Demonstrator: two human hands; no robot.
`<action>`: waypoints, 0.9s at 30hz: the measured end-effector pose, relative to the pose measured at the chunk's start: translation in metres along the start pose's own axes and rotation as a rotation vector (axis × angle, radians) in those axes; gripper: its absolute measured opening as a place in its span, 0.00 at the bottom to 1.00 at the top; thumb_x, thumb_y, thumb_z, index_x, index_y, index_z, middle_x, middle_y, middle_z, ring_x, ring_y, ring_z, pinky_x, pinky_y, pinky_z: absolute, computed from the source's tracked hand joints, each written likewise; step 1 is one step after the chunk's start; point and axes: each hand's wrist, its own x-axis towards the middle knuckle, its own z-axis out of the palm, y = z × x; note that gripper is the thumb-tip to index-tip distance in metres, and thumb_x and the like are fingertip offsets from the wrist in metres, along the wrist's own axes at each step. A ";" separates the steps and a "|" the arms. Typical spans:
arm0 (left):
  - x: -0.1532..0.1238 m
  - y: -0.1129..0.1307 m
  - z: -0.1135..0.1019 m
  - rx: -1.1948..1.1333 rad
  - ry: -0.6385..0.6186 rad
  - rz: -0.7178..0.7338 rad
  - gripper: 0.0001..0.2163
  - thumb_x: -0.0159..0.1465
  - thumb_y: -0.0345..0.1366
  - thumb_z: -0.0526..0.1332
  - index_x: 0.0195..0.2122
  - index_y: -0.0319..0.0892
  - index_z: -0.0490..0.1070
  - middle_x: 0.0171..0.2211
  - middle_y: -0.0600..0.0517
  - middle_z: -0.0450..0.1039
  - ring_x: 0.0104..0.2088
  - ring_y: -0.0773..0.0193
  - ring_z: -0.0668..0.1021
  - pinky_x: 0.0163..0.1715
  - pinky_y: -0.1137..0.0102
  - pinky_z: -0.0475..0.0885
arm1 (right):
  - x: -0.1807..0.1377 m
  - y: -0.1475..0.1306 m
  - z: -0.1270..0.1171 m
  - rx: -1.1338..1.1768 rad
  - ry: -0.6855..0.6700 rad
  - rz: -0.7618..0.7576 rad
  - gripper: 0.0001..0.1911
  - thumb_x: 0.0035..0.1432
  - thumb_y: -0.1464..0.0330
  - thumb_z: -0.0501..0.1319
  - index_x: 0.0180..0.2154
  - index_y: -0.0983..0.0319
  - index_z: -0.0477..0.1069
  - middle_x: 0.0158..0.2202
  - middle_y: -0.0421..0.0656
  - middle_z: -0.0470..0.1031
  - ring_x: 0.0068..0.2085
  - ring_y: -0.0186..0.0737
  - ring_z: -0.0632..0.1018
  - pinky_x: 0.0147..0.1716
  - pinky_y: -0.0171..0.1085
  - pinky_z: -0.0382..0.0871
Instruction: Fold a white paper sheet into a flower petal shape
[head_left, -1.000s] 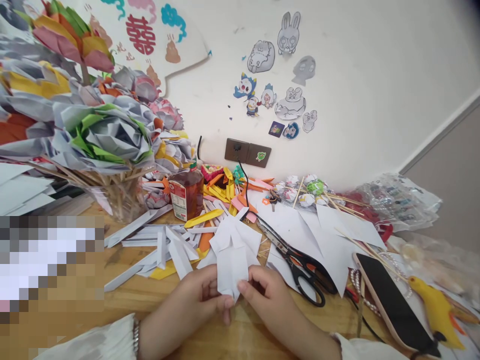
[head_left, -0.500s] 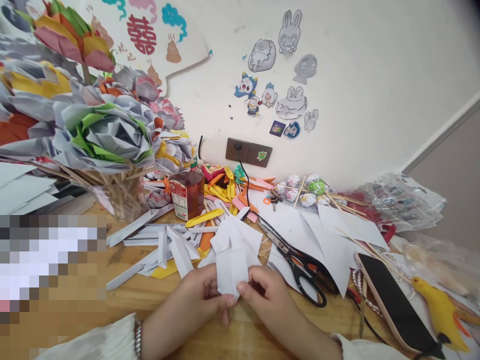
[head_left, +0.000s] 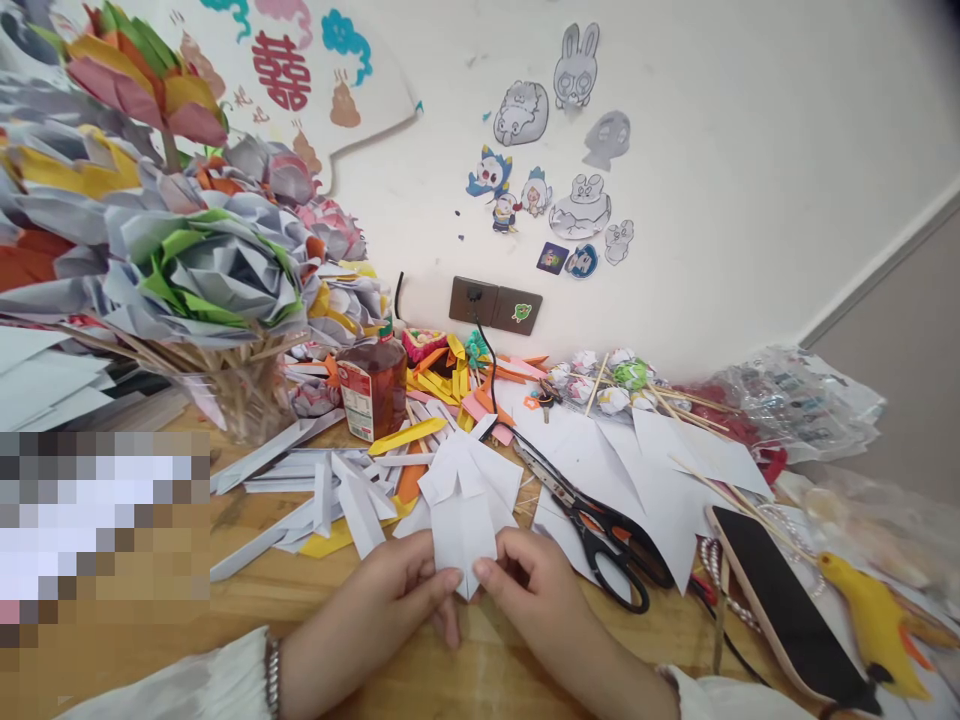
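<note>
Both my hands pinch a folded white paper piece [head_left: 465, 520] at its lower tip, just above the wooden table [head_left: 247, 590]. My left hand [head_left: 394, 600] grips the left side of the tip with thumb and fingers closed. My right hand [head_left: 529, 590] pinches the right side. The upper part of the paper fans out into flaps. Black-handled scissors [head_left: 600, 535] lie just right of my right hand.
A pile of folded white and yellow paper strips [head_left: 330, 490] lies behind my left hand. A jar of amber liquid [head_left: 373, 388], a vase of paper flowers [head_left: 195, 270], white sheets [head_left: 660, 460], a phone [head_left: 784, 600], a yellow rubber chicken [head_left: 874, 620] and wooden skewers surround them.
The fingers have shifted slightly on the paper's lower tip, which now shows as a sharper point between them. Nothing else has moved.
</note>
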 end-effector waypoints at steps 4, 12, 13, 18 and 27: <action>0.001 -0.003 0.003 -0.066 0.029 -0.017 0.08 0.58 0.40 0.52 0.27 0.42 0.62 0.17 0.57 0.70 0.21 0.65 0.75 0.27 0.73 0.68 | 0.000 0.001 0.001 0.004 0.003 0.008 0.15 0.52 0.65 0.54 0.18 0.61 0.54 0.16 0.35 0.60 0.21 0.30 0.61 0.21 0.29 0.52; 0.002 0.000 0.005 -0.169 0.039 -0.026 0.08 0.54 0.40 0.57 0.27 0.40 0.65 0.18 0.58 0.68 0.19 0.66 0.74 0.22 0.74 0.67 | -0.002 0.002 0.003 -0.016 -0.003 0.012 0.14 0.52 0.64 0.54 0.18 0.62 0.56 0.18 0.37 0.66 0.22 0.31 0.63 0.22 0.30 0.54; 0.002 0.000 0.005 -0.176 0.045 -0.031 0.09 0.54 0.41 0.57 0.27 0.40 0.66 0.18 0.58 0.68 0.19 0.66 0.74 0.22 0.74 0.67 | -0.002 0.002 0.003 -0.011 -0.008 0.013 0.15 0.53 0.64 0.54 0.19 0.62 0.56 0.18 0.37 0.66 0.22 0.31 0.63 0.22 0.30 0.54; 0.003 -0.002 0.006 -0.181 0.104 -0.050 0.09 0.53 0.41 0.58 0.26 0.40 0.65 0.17 0.58 0.68 0.17 0.66 0.73 0.20 0.74 0.67 | -0.002 0.000 0.004 -0.010 -0.014 -0.004 0.15 0.53 0.64 0.54 0.19 0.62 0.56 0.17 0.35 0.63 0.21 0.30 0.63 0.21 0.29 0.53; 0.003 -0.006 0.006 -0.249 0.068 -0.013 0.12 0.53 0.44 0.58 0.25 0.40 0.64 0.17 0.56 0.70 0.15 0.68 0.73 0.19 0.75 0.67 | -0.004 -0.001 0.007 -0.118 -0.064 -0.026 0.11 0.49 0.66 0.59 0.20 0.63 0.60 0.18 0.34 0.61 0.21 0.29 0.63 0.21 0.29 0.52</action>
